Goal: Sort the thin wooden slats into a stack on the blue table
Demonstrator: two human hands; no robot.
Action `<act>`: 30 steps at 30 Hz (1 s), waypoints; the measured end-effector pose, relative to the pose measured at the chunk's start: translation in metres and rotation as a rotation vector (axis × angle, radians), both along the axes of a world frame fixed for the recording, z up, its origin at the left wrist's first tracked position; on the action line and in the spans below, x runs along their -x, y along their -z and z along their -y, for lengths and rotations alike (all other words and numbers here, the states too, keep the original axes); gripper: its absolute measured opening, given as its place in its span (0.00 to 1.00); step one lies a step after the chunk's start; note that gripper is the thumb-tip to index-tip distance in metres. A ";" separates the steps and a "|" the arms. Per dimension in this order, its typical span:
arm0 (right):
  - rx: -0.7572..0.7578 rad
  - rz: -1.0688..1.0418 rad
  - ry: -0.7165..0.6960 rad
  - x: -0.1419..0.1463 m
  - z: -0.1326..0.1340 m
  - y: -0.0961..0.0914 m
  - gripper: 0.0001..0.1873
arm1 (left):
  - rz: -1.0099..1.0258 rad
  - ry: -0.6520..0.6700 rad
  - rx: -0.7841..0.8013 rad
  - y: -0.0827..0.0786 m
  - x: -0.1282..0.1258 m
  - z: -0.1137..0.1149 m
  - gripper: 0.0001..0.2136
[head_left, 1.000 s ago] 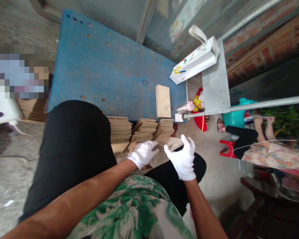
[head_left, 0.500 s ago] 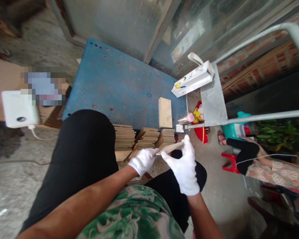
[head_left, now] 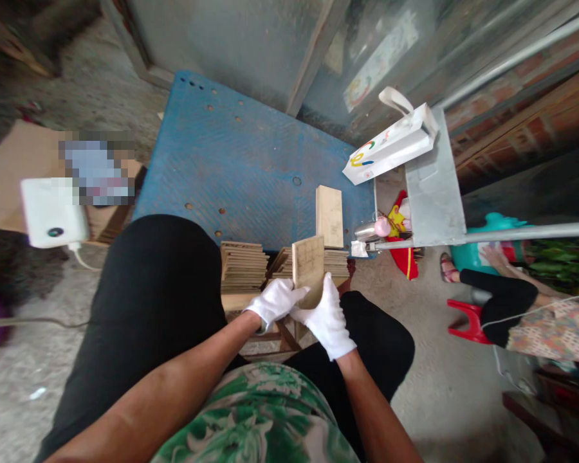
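Note:
Both my hands wear white gloves and hold a small stack of thin wooden boards (head_left: 309, 263) upright between my knees. My left hand (head_left: 276, 302) is closed on its lower left side, thumb on the near face. My right hand (head_left: 325, 321) grips the lower right side. Just beyond, rows of thin wooden boards (head_left: 244, 265) stand packed side by side at the near edge of the blue plastic platform (head_left: 251, 167). Another short stack of pale boards (head_left: 330, 215) lies on the platform near its right end. The held boards cover part of the rows.
A white paper bag (head_left: 390, 148) rests at the right end, by a grey metal sheet (head_left: 434, 180) and rail. On the left, a white device (head_left: 53, 212) with a cable sits on a cardboard box (head_left: 19, 173). A seated person (head_left: 535, 315) is at the right beside a red stool (head_left: 468, 321).
The held wood has turned from nearly edge-on to upright, its broad face now showing. My right hand has come down and left, closer to my left hand. The view has shifted slightly.

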State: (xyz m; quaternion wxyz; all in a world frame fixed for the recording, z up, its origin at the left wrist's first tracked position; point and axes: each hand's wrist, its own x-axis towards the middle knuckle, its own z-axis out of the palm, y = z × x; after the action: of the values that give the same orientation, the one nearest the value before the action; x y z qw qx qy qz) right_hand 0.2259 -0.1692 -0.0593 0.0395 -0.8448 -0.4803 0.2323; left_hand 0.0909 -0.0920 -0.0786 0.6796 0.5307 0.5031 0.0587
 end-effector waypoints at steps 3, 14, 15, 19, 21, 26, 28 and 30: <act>-0.031 -0.071 -0.011 0.004 -0.003 0.009 0.65 | 0.003 0.004 0.014 0.002 -0.001 0.000 0.19; -0.153 -0.203 0.069 0.004 -0.025 0.033 0.54 | 0.130 -0.201 0.136 0.007 -0.004 -0.003 0.20; -0.116 -0.204 0.077 0.000 -0.031 0.032 0.54 | 0.148 -0.238 0.125 0.005 -0.003 -0.005 0.21; 0.006 -0.064 0.124 -0.023 -0.067 0.029 0.58 | 0.029 -0.289 0.153 0.001 0.000 -0.010 0.22; 0.018 0.024 0.129 -0.040 -0.091 0.032 0.62 | -0.020 -0.218 0.209 0.004 -0.002 -0.005 0.21; 0.014 0.135 0.114 -0.089 -0.156 0.052 0.65 | 0.053 -0.046 0.259 0.013 -0.010 0.014 0.18; 0.014 0.177 0.113 -0.105 -0.180 0.061 0.62 | 0.055 -0.064 0.276 0.016 -0.011 0.017 0.18; 0.021 0.204 0.107 -0.117 -0.200 0.070 0.60 | 0.051 -0.099 0.315 0.018 -0.010 0.018 0.19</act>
State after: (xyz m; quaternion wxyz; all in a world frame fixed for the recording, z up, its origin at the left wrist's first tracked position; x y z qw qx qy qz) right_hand 0.3428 0.0303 -0.1292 -0.0060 -0.8890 -0.4335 0.1474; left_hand 0.1008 -0.1098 -0.0965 0.7631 0.3906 0.5143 0.0257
